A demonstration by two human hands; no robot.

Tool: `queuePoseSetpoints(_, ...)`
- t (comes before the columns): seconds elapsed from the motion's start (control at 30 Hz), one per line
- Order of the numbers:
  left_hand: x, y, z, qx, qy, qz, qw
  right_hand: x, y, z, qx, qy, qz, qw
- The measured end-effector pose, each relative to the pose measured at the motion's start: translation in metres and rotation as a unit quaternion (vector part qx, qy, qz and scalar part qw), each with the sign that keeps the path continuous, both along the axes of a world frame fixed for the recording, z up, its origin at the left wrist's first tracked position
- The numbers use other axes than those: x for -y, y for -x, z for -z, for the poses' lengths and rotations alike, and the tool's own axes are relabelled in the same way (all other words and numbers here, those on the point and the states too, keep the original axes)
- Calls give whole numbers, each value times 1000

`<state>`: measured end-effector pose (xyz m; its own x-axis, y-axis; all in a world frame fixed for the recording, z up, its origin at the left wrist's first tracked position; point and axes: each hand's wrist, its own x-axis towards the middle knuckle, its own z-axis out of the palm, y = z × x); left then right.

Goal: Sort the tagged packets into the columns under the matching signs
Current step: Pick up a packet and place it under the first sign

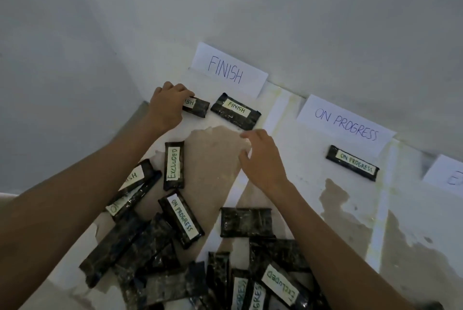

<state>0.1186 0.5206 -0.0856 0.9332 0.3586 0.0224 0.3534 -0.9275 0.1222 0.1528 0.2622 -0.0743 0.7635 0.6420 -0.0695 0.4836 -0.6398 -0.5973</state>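
Left fingers (181, 91) are curled over one end of a dark packet (198, 107), gripping it. The tag shows only "ISH"; the rest is under the knuckles. The packet sits low on the table (300, 184), and I cannot tell whether it is fully down. The left hand (167, 106) is at the far left, just below the finish sign (228, 70) propped against the wall. Close beside the gripped packet, with a narrow gap, lies a second finish packet (235, 111), tag up, right under that sign.

Over to the right fingers (246, 139): loosely bent, thumb apart from the rest, holding nothing. The right hand (261, 157) hangs over a bare brown patch just short of the second finish packet; whether it touches the table, I cannot tell.

Further right, the on-progress sign (345, 123) has one on-progress packet (352, 163) lying below it, tag up. A third sign (448, 174) is cut off at the edge.

Nearer the person, an excluded packet (174, 165) lies alone beside the left forearm. The unsorted pile (150, 254) sprawls between and under both arms, some tags up, some packets face down.
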Motion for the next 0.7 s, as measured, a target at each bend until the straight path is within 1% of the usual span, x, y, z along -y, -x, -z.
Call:
queuePoseSetpoints(0.13, -11, -16, 5, -2, 7, 14, 1000, -27, -23, 5, 63, 84, -57, 993)
queuePoseSetpoints(0.23, -14, -25, 6, 2, 17, 29, 999, -32, -36, 13, 91, 173, -109, 975)
queuePoseSetpoints(0.3, -16, -31, 7, 7, 19, 37, 999, -29, -40, 15, 105, 212, -127, 963)
queuePoseSetpoints(0.47, -14, -43, 10, 9, 26, 59, 998, -21, -45, 13, 117, 224, -125, 960)
queuePoseSetpoints(0.7, -11, -49, 14, 7, 21, 63, 998, -21, -48, 10, 93, 223, -123, 963)
